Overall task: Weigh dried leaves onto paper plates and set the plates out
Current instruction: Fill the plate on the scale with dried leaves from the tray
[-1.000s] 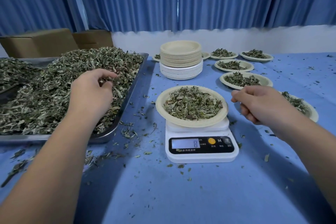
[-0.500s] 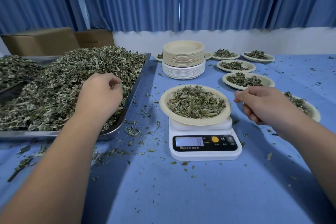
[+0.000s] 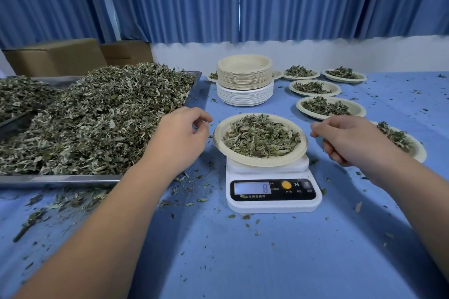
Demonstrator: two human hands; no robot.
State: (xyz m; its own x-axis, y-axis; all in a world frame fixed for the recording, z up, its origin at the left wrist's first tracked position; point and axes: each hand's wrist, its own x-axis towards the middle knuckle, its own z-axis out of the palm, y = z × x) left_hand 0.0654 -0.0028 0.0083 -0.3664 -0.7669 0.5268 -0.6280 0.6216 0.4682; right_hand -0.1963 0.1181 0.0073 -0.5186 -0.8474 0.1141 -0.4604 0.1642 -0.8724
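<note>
Beside the scale [image 3: 273, 193], left hand [image 3: 179, 141] and right hand [image 3: 349, 141] flank its filled plate [image 3: 264, 161], fingers loosely curled and empty (seemingly), likely ready to lift it.

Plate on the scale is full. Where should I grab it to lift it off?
Pinch the plate by its bare rim at the left and right edges, coming from both sides. The rim overhangs the scale, leaving finger room beneath, and leaves fill the middle. Lift level.
</note>
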